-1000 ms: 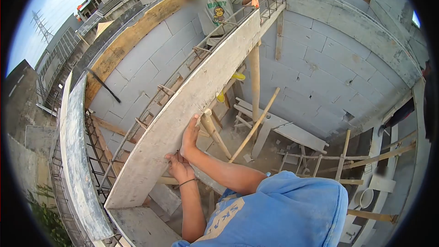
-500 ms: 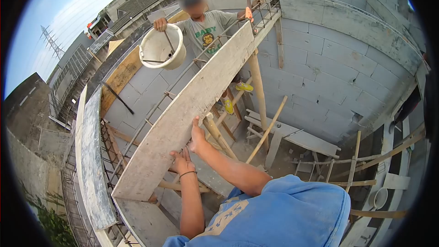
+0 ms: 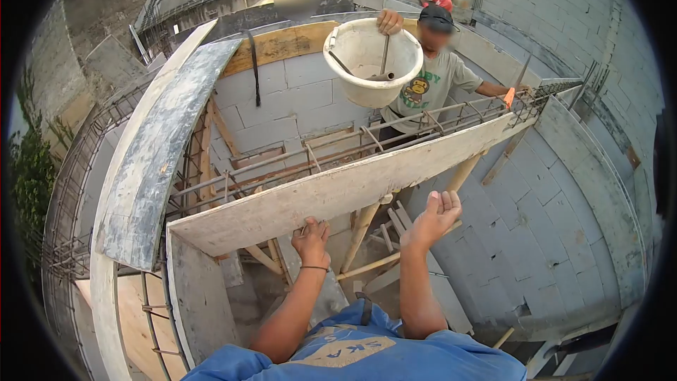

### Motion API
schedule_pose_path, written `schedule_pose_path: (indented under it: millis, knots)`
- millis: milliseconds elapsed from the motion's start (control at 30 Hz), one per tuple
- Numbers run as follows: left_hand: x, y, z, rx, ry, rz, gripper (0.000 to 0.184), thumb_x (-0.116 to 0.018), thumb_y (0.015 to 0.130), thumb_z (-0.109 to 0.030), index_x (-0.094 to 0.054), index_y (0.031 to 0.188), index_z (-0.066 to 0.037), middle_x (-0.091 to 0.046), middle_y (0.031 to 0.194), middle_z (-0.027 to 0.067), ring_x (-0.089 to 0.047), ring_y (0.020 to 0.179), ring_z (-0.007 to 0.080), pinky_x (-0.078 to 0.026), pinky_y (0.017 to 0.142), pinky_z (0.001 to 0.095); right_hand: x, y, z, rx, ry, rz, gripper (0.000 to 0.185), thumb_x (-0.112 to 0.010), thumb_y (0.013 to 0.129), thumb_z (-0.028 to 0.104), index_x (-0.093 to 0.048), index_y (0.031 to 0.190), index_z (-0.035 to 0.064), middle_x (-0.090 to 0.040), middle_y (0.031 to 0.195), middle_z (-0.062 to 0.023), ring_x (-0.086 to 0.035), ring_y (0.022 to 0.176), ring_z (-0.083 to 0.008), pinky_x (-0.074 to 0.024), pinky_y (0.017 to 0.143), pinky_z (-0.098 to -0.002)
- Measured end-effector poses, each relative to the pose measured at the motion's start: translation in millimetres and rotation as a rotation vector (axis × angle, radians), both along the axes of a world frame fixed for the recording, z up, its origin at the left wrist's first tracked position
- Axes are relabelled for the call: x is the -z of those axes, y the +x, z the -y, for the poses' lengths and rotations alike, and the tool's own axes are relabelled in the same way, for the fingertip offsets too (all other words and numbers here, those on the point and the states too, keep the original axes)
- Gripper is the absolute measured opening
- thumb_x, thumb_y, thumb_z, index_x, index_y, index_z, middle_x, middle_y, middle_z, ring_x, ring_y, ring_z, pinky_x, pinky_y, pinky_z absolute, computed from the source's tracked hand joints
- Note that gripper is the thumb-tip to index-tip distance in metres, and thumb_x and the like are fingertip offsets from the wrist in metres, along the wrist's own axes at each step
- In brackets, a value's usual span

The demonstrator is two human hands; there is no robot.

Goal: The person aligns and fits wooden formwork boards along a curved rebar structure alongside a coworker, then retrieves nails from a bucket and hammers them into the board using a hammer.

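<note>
- Long pale board (image 3: 352, 187): on edge in front of the rebar cage (image 3: 372, 141), spanning the middle of the view; left end meets a grey board (image 3: 201, 282) at a corner.
- Board runs flatter across the view now; half a second ago steeper. Whole view has turned, so can't tell if the board itself moves.
- Left hand (image 3: 311, 241), dark band on wrist: fingers bent, tips at board's lower edge, much as before. Can't tell if it grips.
- Right hand (image 3: 431, 221): biggest change. Was against the board near the left hand; now off it, well apart from the left, raised below the board's right half. Fingers half curled; can't tell if anything small is in them.
- Bamboo post (image 3: 361, 235): slants below the board, between the two hands.
- Co-worker (image 3: 427, 85) behind the rebar: holds white bucket (image 3: 363, 92) by the rim, rods inside; bucket now more central in view. Other arm reaches toward the orange-handled saw (image 3: 509, 97).
- Person in red (image 3: 443, 1): further back, more fully in view than before.
</note>
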State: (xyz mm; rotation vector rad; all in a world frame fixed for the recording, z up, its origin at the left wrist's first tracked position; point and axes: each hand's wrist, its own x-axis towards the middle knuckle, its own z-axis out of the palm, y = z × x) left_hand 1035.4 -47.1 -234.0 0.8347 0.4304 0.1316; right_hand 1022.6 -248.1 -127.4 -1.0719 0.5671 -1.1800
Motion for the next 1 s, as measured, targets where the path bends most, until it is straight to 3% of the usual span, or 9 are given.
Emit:
schedule_pose_path:
  millis: [67,133,300,367,433,533,633,733,1000]
  knots:
    - [7.8,5.7,1.9,-0.025,-0.015,0.017,0.055,-0.080,0.095,-0.037,-0.049,0.121,-0.001,-0.063,0.116,0.0080,-0.069,0.114,0.0333,-0.060,0.097,0.0452,-60.5,-3.2,28.8,-0.090,-0.354,0.251,0.047,-0.064,0.103,0.008,-0.043,0.142,-0.0048,-0.058,0.129,-0.0177,-0.059,0.119,-0.0207,-0.0488,0.105,-0.0353]
    - [16.4,1.6,3.9,-0.049,-0.023,0.019,0.061,-0.083,0.091,-0.041,-0.047,0.121,-0.001,-0.061,0.114,0.0069,-0.068,0.116,0.0358,-0.060,0.099,0.0469,-125.9,17.7,60.5,-0.245,-0.522,0.192,0.044,-0.065,0.102,0.007,-0.046,0.139,-0.0062,-0.062,0.125,-0.0179,-0.061,0.116,-0.0216,-0.0498,0.103,-0.0337]
    - [16.1,2.5,6.0,-0.036,-0.117,0.071,0.058,-0.084,0.091,-0.036,-0.044,0.120,-0.005,-0.062,0.113,0.0082,-0.068,0.105,0.0290,-0.060,0.100,0.0474,-194.4,149.8,146.2,-0.367,-0.714,-0.305,0.056,-0.072,0.100,0.026,-0.049,0.138,-0.0081,-0.066,0.123,-0.0190,-0.069,0.095,-0.0234,-0.0585,0.086,-0.0363]
    - [13.4,3.3,7.8,-0.060,-0.126,0.067,0.056,-0.084,0.091,-0.035,-0.046,0.118,-0.004,-0.063,0.111,0.0077,-0.069,0.104,0.0276,-0.060,0.099,0.0467,-201.8,185.1,158.1,-0.679,-0.554,-0.801,0.065,-0.074,0.097,0.037,-0.050,0.140,-0.0066,-0.066,0.126,-0.0202,-0.071,0.082,-0.0267,-0.0622,0.068,-0.0394]
    - [9.7,3.3,8.8,-0.121,-0.131,0.050,0.053,-0.084,0.091,-0.034,-0.048,0.115,-0.004,-0.064,0.108,0.0071,-0.069,0.103,0.0263,-0.061,0.099,0.0460,-188.1,207.0,170.3,-0.837,-0.389,-0.792,0.062,-0.074,0.096,0.038,-0.054,0.137,-0.0032,-0.068,0.123,-0.0189,-0.071,0.075,-0.0285,-0.0618,0.056,-0.0395]
    - [3.4,-1.1,8.6,-0.093,-0.091,0.061,0.043,-0.083,0.093,-0.034,-0.054,0.101,-0.003,-0.064,0.099,0.0048,-0.069,0.097,0.0219,-0.061,0.095,0.0426,-151.8,249.4,208.3,-0.853,-0.284,-0.819,0.030,-0.071,0.091,0.016,-0.062,0.118,0.0051,-0.067,0.097,-0.0080,-0.066,0.072,-0.0196,-0.0541,0.063,-0.0349]
    - [26.3,5.0,13.0,-0.071,-0.010,0.139,0.040,-0.081,0.095,-0.037,-0.057,0.094,-0.005,-0.062,0.087,0.0001,-0.063,0.084,0.0131,-0.058,0.081,0.0329,-118.8,285.9,239.2,-0.795,-0.282,-0.646,0.005,-0.058,0.081,0.004,-0.059,0.086,0.0066,-0.057,0.074,-0.0031,-0.055,0.049,-0.0158,-0.0398,0.034,-0.0291]
    - [32.1,9.5,17.0,-0.075,-0.002,0.084,0.029,-0.077,0.099,-0.026,-0.069,0.101,0.002,-0.074,0.090,0.0056,-0.069,0.087,0.0156,-0.054,0.080,0.0334,-141.1,280.1,234.5,-0.805,-0.236,-0.567,0.002,-0.057,0.084,0.005,-0.056,0.085,0.0045,-0.055,0.073,-0.0032,-0.054,0.049,-0.0133,-0.0366,0.033,-0.0233]
    - [39.9,14.8,27.3,-0.184,-0.063,0.027,0.041,-0.080,0.096,-0.025,-0.059,0.118,0.001,-0.073,0.108,0.0106,-0.069,0.100,0.0178,-0.055,0.088,0.0360,-208.3,257.7,148.6,-0.952,-0.089,-0.447,0.005,-0.060,0.087,0.006,-0.055,0.085,0.0068,-0.057,0.075,-0.0019,-0.052,0.047,-0.0095,-0.0419,0.032,-0.0170]
